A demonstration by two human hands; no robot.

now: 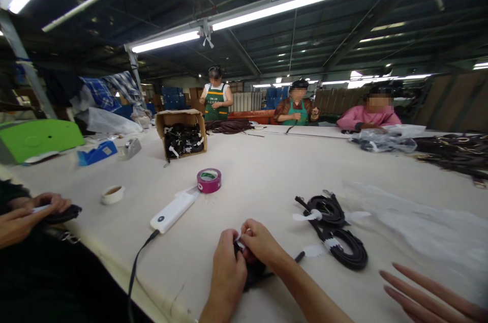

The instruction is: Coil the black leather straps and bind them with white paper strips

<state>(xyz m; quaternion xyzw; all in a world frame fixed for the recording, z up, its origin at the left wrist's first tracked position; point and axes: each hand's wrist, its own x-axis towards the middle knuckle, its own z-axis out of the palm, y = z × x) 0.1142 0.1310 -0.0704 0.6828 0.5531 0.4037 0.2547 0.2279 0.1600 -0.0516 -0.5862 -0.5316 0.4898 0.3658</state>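
1. across the pale desk, in front of you, your two hands met over a small dark bundle, apparently strap material.
2. your left grip was closed around the bundle's left side; your right grip pinched a white strip at its top. fingers hid most of the strip.
3. a neat wrap seemed to call for firm left fingers pressing the layers together, while the right fingertips drew the strip flat and uncreased.
4. a dark strap end poked out beside your right forearm; it was best kept from snagging.
5. to the right lay coiled straps with white tags, a handy pattern for judging evenness.
6. to the left, a white device trailed a black cord, near a magenta tape roll. another person's hand showed at lower right, so small elbow movements suited the space.
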